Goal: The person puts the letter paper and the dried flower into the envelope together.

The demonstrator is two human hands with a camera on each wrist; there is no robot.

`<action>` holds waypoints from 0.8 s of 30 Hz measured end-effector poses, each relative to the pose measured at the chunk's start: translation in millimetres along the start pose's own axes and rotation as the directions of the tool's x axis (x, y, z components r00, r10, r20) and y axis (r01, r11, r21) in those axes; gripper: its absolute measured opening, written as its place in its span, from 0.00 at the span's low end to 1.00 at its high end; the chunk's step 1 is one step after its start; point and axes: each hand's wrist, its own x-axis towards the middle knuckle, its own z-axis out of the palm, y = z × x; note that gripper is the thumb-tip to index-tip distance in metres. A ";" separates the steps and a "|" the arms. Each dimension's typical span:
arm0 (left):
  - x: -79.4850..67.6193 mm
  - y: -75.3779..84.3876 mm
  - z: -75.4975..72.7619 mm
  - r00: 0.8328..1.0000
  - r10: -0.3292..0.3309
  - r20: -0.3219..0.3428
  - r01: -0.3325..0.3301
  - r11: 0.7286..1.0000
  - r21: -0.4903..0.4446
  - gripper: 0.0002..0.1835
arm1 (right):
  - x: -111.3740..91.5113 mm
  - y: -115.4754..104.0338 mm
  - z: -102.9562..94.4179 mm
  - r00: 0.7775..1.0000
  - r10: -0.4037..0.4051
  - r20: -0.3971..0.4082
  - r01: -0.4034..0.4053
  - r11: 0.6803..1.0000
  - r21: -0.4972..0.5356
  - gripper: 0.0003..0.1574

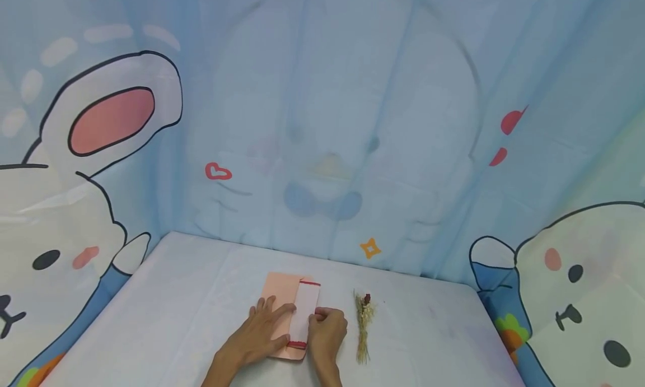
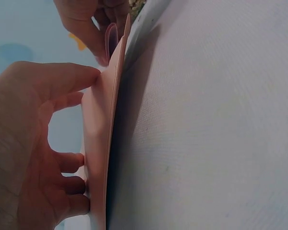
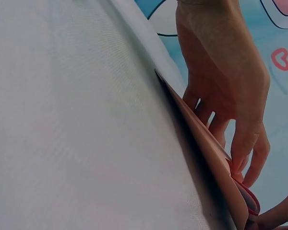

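Observation:
A pink card (image 1: pixel 280 286) lies on the white-covered table, with a white strip (image 1: pixel 306 306) edged in red at both ends along its right side. My left hand (image 1: pixel 258 332) rests on the card with fingers spread, thumb and forefinger close to the strip. At the strip's right edge, my right hand (image 1: pixel 327 330) pinches it between thumb and forefinger. The left wrist view shows the strip (image 2: pixel 111 40) bent up in a loop above the card (image 2: pixel 98 124). In the right wrist view the red-edged loop (image 3: pixel 249 194) rises between both hands.
To the right of the card lies a small bunch of dried flowers (image 1: pixel 363 326) with a dark red bloom. A light blue curtain (image 1: pixel 332 124) with cartoon animals hangs behind the table (image 1: pixel 428 331) and along its sides.

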 end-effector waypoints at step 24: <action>0.6 2.2 -0.3 1.000 -0.031 -0.005 0.031 0.999 0.007 0.31 | -10.9 -7.7 17.0 0.992 -0.095 0.088 0.094 0.995 0.018 0.07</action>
